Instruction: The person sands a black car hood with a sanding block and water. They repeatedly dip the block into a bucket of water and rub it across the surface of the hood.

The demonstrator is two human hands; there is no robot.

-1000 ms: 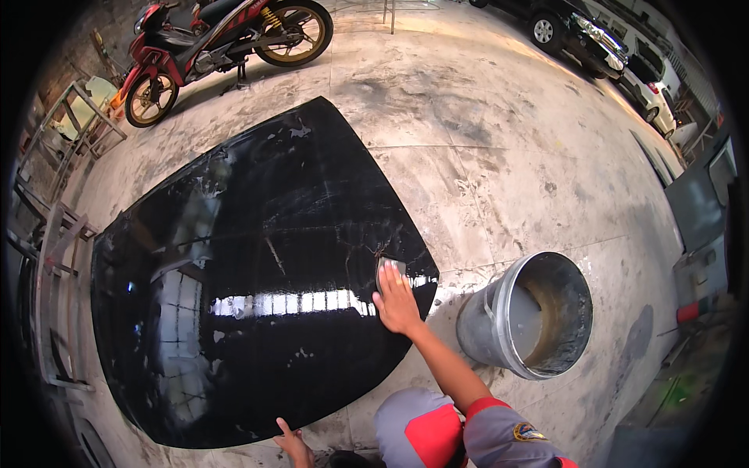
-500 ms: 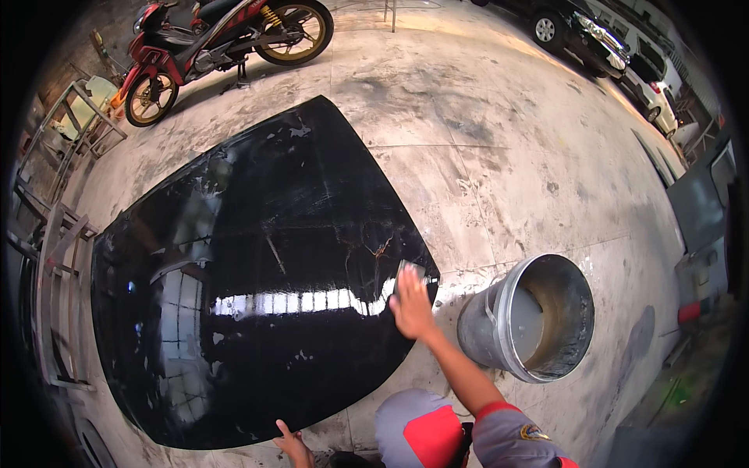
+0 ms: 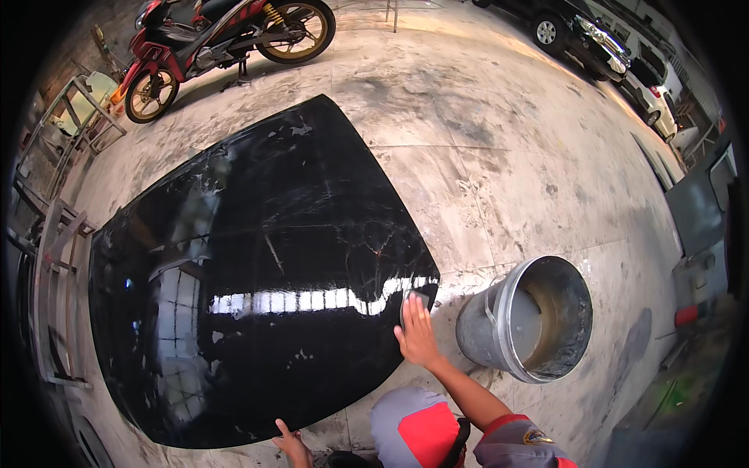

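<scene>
A large glossy black car hood (image 3: pixel 250 273) lies flat on the concrete floor (image 3: pixel 507 156), wet and likely slippery, stiff and probably heavy. The right hand (image 3: pixel 416 334) is pressed open on its near edge; the left hand (image 3: pixel 292 443) rests open at the rim, where it is best gripped.

A red and black motorcycle (image 3: pixel 222 47) stands at the upper left of the frame on the stained concrete floor (image 3: pixel 507 156). Metal frames (image 3: pixel 55 195) lean along the left edge. At the upper right a dark car (image 3: pixel 581 35) is parked with a white car (image 3: pixel 655 93) just beside it. A grey car door (image 3: pixel 698 207) stands at the right edge, a small red part (image 3: pixel 686 316) showing below it.
</scene>
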